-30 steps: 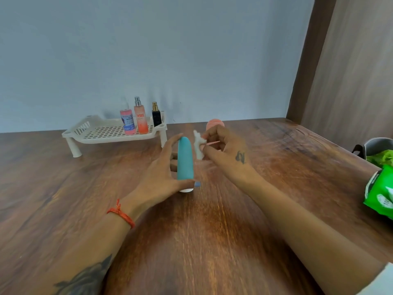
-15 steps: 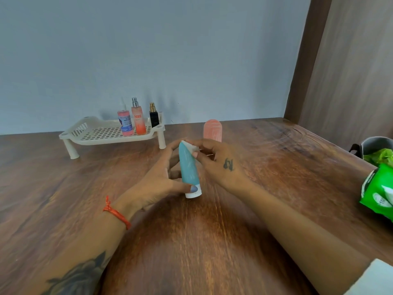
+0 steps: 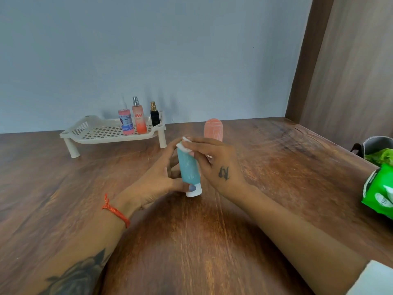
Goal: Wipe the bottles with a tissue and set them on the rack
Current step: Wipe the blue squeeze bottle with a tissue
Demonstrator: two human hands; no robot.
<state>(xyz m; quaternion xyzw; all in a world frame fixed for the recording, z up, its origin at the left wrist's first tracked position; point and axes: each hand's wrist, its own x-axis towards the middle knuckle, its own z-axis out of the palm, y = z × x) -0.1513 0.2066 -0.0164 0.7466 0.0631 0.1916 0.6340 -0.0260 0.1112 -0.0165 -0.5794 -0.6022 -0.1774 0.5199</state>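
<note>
A teal tube bottle (image 3: 188, 170) with a white cap stands cap-down on the wooden table, slightly tilted. My left hand (image 3: 158, 182) grips its lower part, thumb on the cap. My right hand (image 3: 214, 165) presses a small white tissue (image 3: 184, 143) against the tube's top end. A pink tube bottle (image 3: 213, 129) stands upright just behind my hands. At the back left a cream slotted rack (image 3: 102, 133) holds three bottles at its right end: a pink spray bottle (image 3: 126, 122), an orange-pink spray bottle (image 3: 139, 120) and a small black bottle (image 3: 154, 116).
A green wipes pack (image 3: 378, 192) lies at the table's right edge. Behind it stands a grey bin (image 3: 374, 143) with green stuff inside. A blue wall runs along the back of the table, and a brown panel closes the right side.
My right hand brought the tissue from beside the teal tube onto its top end. My left hand closed more firmly around the tube, which now leans a little.
</note>
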